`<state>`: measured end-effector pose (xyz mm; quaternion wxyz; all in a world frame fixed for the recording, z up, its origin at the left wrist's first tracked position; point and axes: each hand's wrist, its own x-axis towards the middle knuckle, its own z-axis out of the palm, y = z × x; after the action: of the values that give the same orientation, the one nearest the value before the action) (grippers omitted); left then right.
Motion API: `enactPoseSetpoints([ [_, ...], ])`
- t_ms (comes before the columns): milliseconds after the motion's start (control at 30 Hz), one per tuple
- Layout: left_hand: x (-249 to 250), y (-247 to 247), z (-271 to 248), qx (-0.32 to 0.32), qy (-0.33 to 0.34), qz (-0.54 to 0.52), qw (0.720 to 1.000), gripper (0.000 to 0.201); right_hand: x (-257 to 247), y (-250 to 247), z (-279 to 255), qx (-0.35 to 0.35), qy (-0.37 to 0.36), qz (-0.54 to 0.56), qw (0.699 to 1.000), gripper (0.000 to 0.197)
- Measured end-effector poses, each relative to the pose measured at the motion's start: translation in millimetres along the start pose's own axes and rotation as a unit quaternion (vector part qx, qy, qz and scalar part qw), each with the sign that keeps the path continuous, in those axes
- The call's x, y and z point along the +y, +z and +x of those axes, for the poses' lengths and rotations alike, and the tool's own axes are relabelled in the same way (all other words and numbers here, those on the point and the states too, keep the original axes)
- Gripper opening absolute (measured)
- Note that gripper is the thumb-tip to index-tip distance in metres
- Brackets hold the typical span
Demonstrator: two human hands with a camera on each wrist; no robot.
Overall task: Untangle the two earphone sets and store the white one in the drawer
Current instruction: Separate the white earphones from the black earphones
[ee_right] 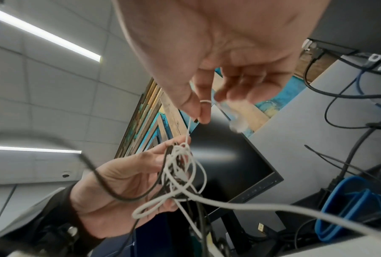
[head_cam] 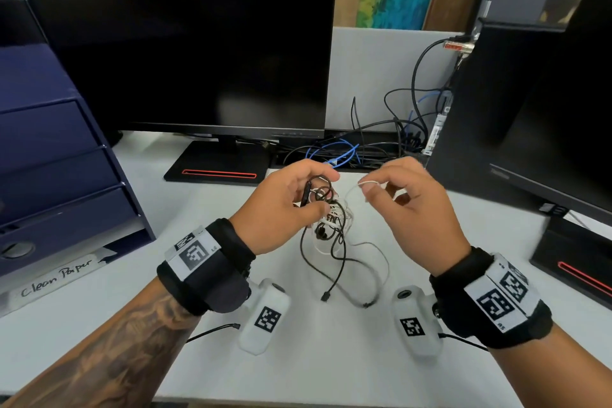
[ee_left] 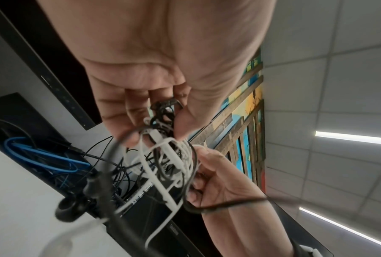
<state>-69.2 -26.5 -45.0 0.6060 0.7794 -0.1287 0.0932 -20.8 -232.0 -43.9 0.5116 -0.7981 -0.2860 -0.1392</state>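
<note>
A knot of black and white earphone cables [head_cam: 328, 212] hangs above the white desk [head_cam: 331, 358]. My left hand [head_cam: 284, 209] grips the top of the knot between thumb and fingers; the same knot [ee_left: 163, 132] shows in the left wrist view. My right hand [head_cam: 410, 205] pinches a white cable loop [head_cam: 362, 184] drawn out to the right; in the right wrist view the white strand [ee_right: 188, 132] runs down from that pinch to the tangle [ee_right: 178, 170]. Loose black cable [head_cam: 334, 278] and white cable [head_cam: 381, 262] trail down onto the desk. A blue drawer unit [head_cam: 56, 156] stands at the left, drawers closed.
A black monitor [head_cam: 198, 43] stands behind the hands, a second monitor [head_cam: 546, 116] at the right. Black and blue cords [head_cam: 347, 149] lie at the back of the desk. A "Clean Paper" label [head_cam: 56, 278] lies below the drawers.
</note>
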Motion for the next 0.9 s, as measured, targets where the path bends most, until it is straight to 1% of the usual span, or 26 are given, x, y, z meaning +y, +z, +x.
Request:
enactPoseSetpoints([
  [67,-0.5,-1.2,-0.2,-0.003,0.002,-0.005,1.000,0.041,2.3,-3.6,1.6,0.038,-0.007,-0.005,0.999,0.012],
  [100,-0.1,-1.6,-0.3,-0.006,0.004,-0.011,1.000,0.040,1.9,-4.7,2.1,0.045,-0.005,0.000,0.999,0.013],
  [267,2.4,-2.4,-0.7,-0.025,0.001,-0.030,0.999,0.037,-1.0,-0.9,0.9,0.016,0.024,0.093,0.995,0.022],
  [333,2.4,-1.6,-0.1,-0.027,0.000,-0.040,0.999,0.036,0.3,1.0,-0.1,-0.011,0.035,0.149,0.988,0.030],
  [367,2.0,-1.3,0.1,-0.025,0.000,-0.045,0.999,0.037,0.5,1.6,-0.5,-0.025,0.035,0.157,0.987,0.034],
  [433,1.3,-1.4,0.6,-0.017,-0.004,-0.050,0.999,0.036,0.8,2.0,-1.0,-0.034,0.020,0.112,0.993,0.034],
  [500,1.7,-2.3,1.2,-0.012,-0.003,-0.050,0.999,0.035,0.4,1.3,-0.7,-0.012,0.012,0.079,0.997,0.021],
  [533,2.3,-3.1,1.4,-0.008,0.001,-0.048,0.999,0.034,-0.4,0.7,-0.7,-0.005,0.011,0.084,0.996,0.012],
  [567,3.0,-3.6,1.5,-0.003,0.005,-0.046,0.999,0.033,-0.4,-0.2,-0.9,-0.011,0.010,0.090,0.996,0.010],
  [633,4.1,-4.6,1.8,0.013,0.012,-0.048,0.999,0.032,-2.2,-0.3,-3.0,-0.054,0.002,0.091,0.994,0.024],
  [667,4.4,-4.9,1.8,0.021,0.015,-0.049,0.998,0.031,-5.3,0.1,-4.7,-0.083,-0.001,0.089,0.993,0.028],
  [733,4.7,-5.1,1.5,0.031,0.019,-0.051,0.998,0.028,-9.3,2.4,-7.7,-0.135,0.004,0.086,0.987,0.025],
  [767,4.8,-5.3,1.0,0.033,0.020,-0.052,0.998,0.027,-8.4,3.6,-8.3,-0.148,0.007,0.080,0.986,0.022],
  [833,4.7,-6.7,0.8,0.038,0.018,-0.049,0.998,0.024,-5.5,4.2,-7.6,-0.147,0.008,0.062,0.987,0.017],
  [900,4.7,-8.0,1.4,0.045,0.012,-0.032,0.998,0.026,-3.0,2.9,-6.2,-0.131,0.008,0.059,0.990,0.015],
])
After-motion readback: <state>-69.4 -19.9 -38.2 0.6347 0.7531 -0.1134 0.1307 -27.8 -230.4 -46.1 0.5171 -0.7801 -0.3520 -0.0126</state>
